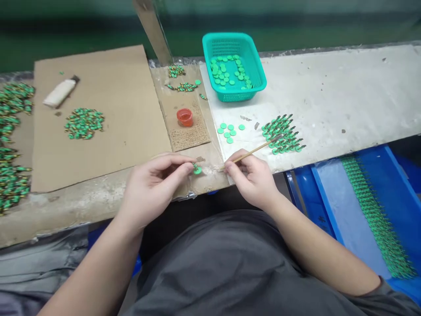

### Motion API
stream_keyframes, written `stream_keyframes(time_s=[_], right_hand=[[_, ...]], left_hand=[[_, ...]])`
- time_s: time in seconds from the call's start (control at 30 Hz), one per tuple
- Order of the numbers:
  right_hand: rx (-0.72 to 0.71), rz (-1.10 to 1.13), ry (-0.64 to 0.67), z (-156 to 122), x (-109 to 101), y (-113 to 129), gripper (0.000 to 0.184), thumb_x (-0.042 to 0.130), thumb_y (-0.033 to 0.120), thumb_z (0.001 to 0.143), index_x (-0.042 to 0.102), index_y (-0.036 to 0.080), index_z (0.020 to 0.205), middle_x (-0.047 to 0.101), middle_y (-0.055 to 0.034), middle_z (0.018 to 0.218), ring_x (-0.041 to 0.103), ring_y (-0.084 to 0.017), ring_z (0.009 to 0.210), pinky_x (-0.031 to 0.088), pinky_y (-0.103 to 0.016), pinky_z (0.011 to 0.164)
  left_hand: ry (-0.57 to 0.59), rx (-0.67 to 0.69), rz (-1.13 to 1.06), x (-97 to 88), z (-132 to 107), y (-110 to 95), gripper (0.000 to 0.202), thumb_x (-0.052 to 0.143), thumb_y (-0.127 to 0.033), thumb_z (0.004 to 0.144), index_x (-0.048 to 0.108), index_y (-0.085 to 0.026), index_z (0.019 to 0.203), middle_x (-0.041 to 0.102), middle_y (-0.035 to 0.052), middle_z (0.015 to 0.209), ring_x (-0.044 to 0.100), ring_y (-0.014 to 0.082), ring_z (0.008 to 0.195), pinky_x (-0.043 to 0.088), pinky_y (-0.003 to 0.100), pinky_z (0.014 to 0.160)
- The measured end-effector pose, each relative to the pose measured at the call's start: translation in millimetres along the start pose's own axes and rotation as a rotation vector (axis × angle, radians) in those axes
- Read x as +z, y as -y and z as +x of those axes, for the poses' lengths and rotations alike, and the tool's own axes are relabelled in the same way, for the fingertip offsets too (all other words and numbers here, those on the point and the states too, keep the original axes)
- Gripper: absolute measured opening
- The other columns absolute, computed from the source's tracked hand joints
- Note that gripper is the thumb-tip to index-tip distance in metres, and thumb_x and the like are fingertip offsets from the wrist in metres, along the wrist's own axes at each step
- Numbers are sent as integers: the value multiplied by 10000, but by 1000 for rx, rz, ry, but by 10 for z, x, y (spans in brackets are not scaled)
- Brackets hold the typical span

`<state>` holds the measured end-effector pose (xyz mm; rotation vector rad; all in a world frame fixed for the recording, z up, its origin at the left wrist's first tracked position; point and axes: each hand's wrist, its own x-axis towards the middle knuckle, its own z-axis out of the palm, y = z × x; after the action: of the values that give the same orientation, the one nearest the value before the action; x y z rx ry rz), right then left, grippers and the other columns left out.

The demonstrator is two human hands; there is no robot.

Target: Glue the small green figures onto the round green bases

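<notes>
Between thumb and fingers, my left hand (153, 184) pinches a small figure on a round green base (197, 169) near the table's front edge. My right hand (251, 177) grips a thin wooden stick (250, 152), its dark end pointing away to the right and its other tip towards the left hand. Several loose green discs (227, 134) lie just beyond the right hand. A block of small figures standing on green discs (279, 131) is to the right, partly behind the stick. A small red cup (185, 117) rests on a cardboard piece (174, 103) beyond both hands.
A teal basket (237, 94) at the back holds more green discs. Left lies a cardboard sheet (128, 101) with a white bottle-like object (61, 93) and a pile of small figures (84, 123); another pile (13, 149) is farther left. A blue crate (391, 184) at right holds rows of figures (378, 219).
</notes>
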<state>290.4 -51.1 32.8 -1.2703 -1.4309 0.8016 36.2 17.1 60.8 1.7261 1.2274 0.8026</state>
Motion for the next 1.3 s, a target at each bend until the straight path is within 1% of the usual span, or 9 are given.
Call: stream_keyframes(time_s=[0.2, 0.43, 0.53, 0.6, 0.7, 0.77, 0.93, 1.1, 1.3], right_hand=[[-88, -125, 34, -11, -27, 13, 147, 689, 201, 1137, 738, 232, 1002, 848, -52, 961, 826, -194, 829, 648, -295, 774], [-143, -88, 116, -38, -47, 3, 162, 594, 193, 1195, 737, 242, 1138, 886, -105, 1113, 883, -237, 1048, 699, -352, 938], [-114, -56, 136, -127, -94, 54, 168, 579, 198, 1205, 711, 250, 1115, 839, -53, 975, 839, -193, 871, 682, -303, 822], [-88, -47, 138, -224, -166, 132, 179, 614, 192, 1188, 722, 250, 1318, 791, 4, 867, 785, -176, 757, 671, -291, 774], [-113, 56, 128, -361, -362, 316, 658, 647, 157, 1159, 518, 300, 1788, 788, 64, 797, 759, -164, 663, 684, -284, 759], [-149, 164, 119, -411, -553, 468, 585, 617, 191, 1190, 639, 355, 1751, 896, 20, 893, 852, -175, 759, 721, -308, 834], [-93, 514, -47, -435, -1067, 751, 297, 776, 397, 1179, 912, 343, 1438, 961, -78, 1316, 943, -307, 1245, 774, -466, 1110], [-214, 312, -524, -399, -1373, 719, 185, 779, 368, 1206, 959, 326, 1205, 883, -6, 803, 847, -172, 729, 725, -292, 730], [-216, 86, -742, -521, -1696, 599, 289, 707, 433, 1239, 939, 290, 1143, 793, -19, 829, 741, -164, 734, 639, -284, 672]], left_hand=[[35, -202, -299, -112, 8, -300, 670, 1015, -916, 730, 944, -285, 946, 878, 85, 918, 794, 220, 777, 710, 336, 738], [48, -240, -369, -123, 2, -412, 641, 1030, -888, 734, 951, -284, 933, 886, 104, 966, 807, 222, 814, 733, 346, 804], [34, -242, -331, -139, 32, -402, 669, 1008, -907, 744, 947, -269, 937, 875, 112, 945, 772, 212, 767, 717, 346, 759], [35, -226, -312, -150, 62, -399, 673, 999, -905, 754, 941, -260, 935, 853, 110, 886, 734, 203, 715, 676, 325, 679], [45, -179, -247, -144, 129, -400, 641, 984, -896, 777, 920, -269, 893, 798, 86, 764, 687, 195, 648, 597, 285, 575], [50, -142, -132, -99, 207, -402, 636, 940, -917, 804, 910, -288, 892, 787, 73, 729, 701, 214, 631, 610, 297, 568], [84, 115, 138, 296, 634, -534, 556, 779, -846, 970, 918, -310, 1018, 915, 79, 1013, 857, 286, 878, 716, 347, 772], [198, 331, 274, 952, 1437, -811, 387, 725, -629, 1018, 931, -314, 1105, 920, 76, 1119, 858, 298, 1040, 694, 412, 1043], [391, 438, 399, 1399, 2012, -884, 352, 740, -560, 1037, 907, -251, 1041, 906, 105, 1101, 838, 277, 1043, 669, 449, 1054]])
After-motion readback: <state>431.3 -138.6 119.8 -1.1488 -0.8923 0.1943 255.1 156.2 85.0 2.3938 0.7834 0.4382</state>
